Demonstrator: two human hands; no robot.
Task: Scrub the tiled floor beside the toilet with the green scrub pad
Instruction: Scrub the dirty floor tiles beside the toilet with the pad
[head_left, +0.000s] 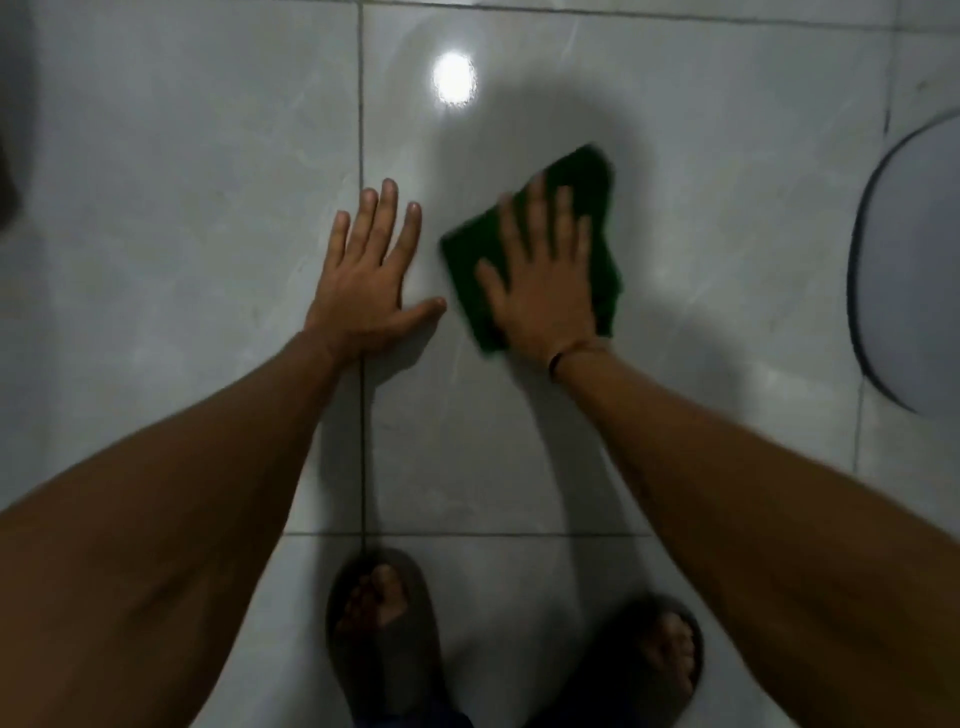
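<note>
The right hand (540, 280) lies flat on the pad (587, 208), fingers spread and pressing it against the floor (727, 182). It grips nothing; the palm and fingers simply cover the pad's near half. The pad is dark green, roughly square and set at a slant, its far corner sticking out past the fingertips and its edges blurred. A thin band (563, 358) circles the right wrist.

The left hand (369, 280) rests empty just beside the pad, palm down on the floor, fingers close together and the thumb stretched out toward the pad without touching it. The heel of this hand sits over a dark grout line (360, 130) that runs away from the person.

The floor is of large pale grey glossy tiles. A round bright glare (453, 79) shines on the tile beyond the hands, and a soft shadow spreads around the pad.

At the right edge the curved pale base of the toilet (914, 270) shows, well apart from the pad, with bare tile between them.

Near the bottom, two feet in dark sandals (384, 623) stand on the tiles, between the forearms.
</note>
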